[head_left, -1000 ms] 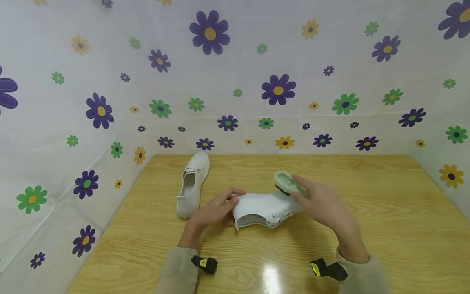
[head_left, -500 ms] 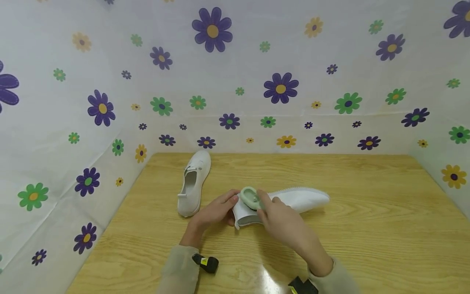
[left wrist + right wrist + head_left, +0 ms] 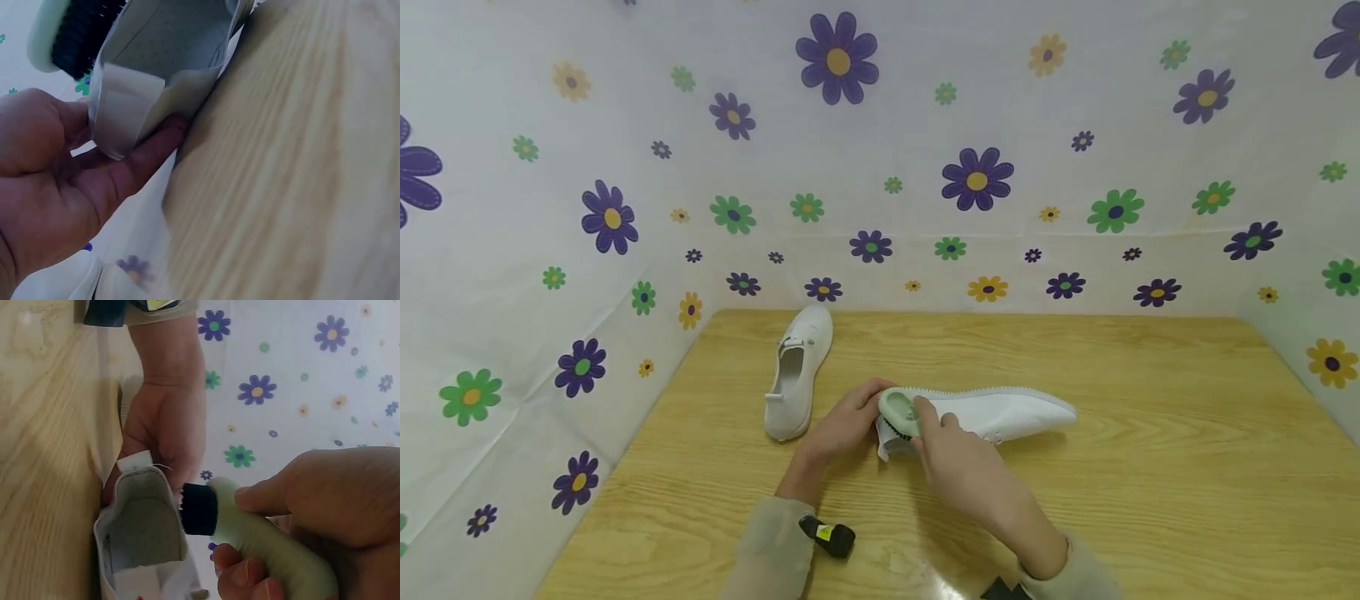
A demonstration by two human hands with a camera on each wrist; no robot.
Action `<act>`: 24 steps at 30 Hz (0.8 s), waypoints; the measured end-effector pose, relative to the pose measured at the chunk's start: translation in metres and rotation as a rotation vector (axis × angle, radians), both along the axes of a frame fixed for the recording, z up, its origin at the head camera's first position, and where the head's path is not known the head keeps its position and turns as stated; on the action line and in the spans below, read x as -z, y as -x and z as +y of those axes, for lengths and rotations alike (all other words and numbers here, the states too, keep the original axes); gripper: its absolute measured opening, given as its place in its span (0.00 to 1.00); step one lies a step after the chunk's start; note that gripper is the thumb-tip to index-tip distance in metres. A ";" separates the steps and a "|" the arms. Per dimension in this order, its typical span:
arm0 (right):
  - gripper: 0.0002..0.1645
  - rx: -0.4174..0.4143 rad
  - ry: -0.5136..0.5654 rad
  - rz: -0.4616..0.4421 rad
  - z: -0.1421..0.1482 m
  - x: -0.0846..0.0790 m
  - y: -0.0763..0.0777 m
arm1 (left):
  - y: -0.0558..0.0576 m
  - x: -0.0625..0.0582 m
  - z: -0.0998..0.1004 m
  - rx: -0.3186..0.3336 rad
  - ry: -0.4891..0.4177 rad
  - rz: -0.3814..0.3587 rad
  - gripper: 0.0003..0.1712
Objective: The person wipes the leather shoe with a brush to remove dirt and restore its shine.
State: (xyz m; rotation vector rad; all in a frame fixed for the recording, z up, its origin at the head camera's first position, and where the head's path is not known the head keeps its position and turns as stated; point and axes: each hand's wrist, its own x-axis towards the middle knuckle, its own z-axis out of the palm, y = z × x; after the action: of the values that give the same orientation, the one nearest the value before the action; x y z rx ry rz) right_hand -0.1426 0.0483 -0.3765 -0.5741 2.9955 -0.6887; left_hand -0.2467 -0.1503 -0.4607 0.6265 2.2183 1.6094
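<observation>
A white shoe (image 3: 1007, 410) lies on its side on the table, toe to the right and opening toward me. My left hand (image 3: 841, 427) grips its heel; the left wrist view shows fingers curled under the heel tab (image 3: 128, 103). In my right hand (image 3: 966, 471) is a pale green brush (image 3: 895, 408), dark bristles down, over the side of the shoe near the heel. The right wrist view shows the fingers wrapped round the brush handle (image 3: 275, 553), with the bristles (image 3: 200, 509) right at the shoe's outer wall. The right hand hides part of the shoe's opening.
A second white shoe (image 3: 788, 418) stands upright on its sole to the left, beyond my left hand, toe pointing away. The wooden table (image 3: 1187, 433) reaches back to a white flowered sheet (image 3: 887, 125) that also hangs along both sides.
My right hand has carried the brush left along the shoe, from the front half to the heel, baring the toe. The left hand keeps its grip on the heel.
</observation>
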 end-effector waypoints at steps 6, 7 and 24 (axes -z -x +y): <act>0.27 0.135 -0.065 0.108 0.017 -0.002 0.003 | -0.003 0.002 0.010 -0.136 -0.049 -0.041 0.18; 0.27 0.154 -0.071 0.118 0.019 -0.001 0.005 | -0.003 0.002 0.012 -0.164 -0.044 -0.034 0.18; 0.31 0.199 -0.102 -0.078 0.052 -0.012 0.011 | -0.001 0.003 0.010 -0.112 0.023 -0.138 0.19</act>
State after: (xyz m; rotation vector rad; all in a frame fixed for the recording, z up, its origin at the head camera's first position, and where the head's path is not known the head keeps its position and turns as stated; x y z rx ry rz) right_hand -0.1539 0.1000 -0.3643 -0.2412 3.0189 -0.5478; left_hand -0.2455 -0.1398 -0.4637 0.3792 2.2017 1.6252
